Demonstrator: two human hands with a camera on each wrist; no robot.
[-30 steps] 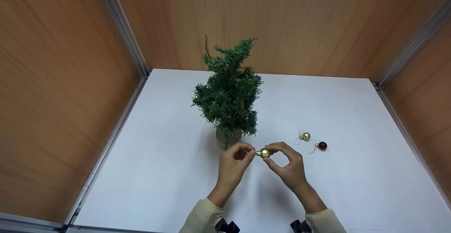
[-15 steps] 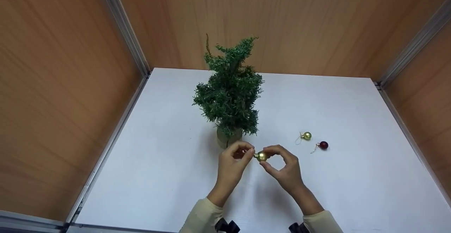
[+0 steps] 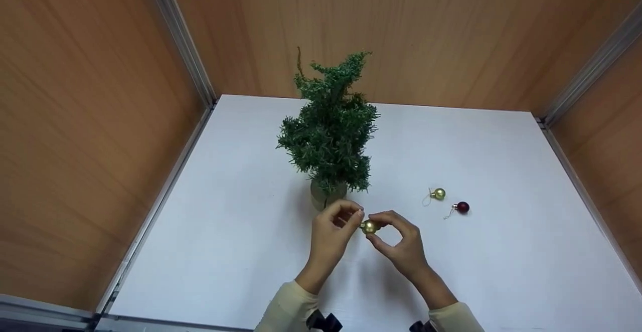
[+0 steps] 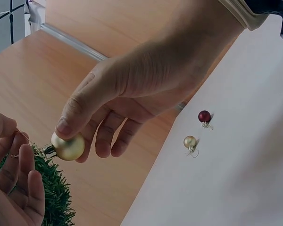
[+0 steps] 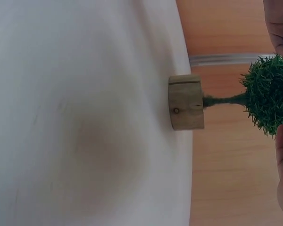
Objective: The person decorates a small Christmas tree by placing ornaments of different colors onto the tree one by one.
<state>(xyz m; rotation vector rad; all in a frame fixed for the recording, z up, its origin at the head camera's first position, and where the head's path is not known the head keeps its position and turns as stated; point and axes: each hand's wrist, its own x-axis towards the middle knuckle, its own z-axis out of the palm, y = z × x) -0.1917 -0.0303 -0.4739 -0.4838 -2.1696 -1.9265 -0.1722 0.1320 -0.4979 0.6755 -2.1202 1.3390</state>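
Above the table, in front of the small artificial Christmas tree (image 3: 331, 136), both hands meet at a gold Christmas bauble (image 3: 369, 227). The right hand (image 3: 405, 246) holds its ball between thumb and fingers. At the cap side, the left hand (image 3: 328, 236) pinches the bauble's thin hanging string, which shows between its fingertips in the left wrist view. There the gold ball hangs tilted, its silvery cap (image 4: 49, 150) pointing at the left hand. In the right wrist view the tree's wooden base (image 5: 186, 102) stands on the table, and both hands are partly cut off.
Another gold bauble (image 3: 439, 193) and a dark red bauble (image 3: 462, 207) lie on the white table (image 3: 501, 262) to the right, each with a string. Wood-grain panels (image 3: 426, 36) enclose the table at the back and sides.
The right hand has moved a little left and down with the gold bauble, bringing it closer to the left hand. The left hand stays nearly in place.
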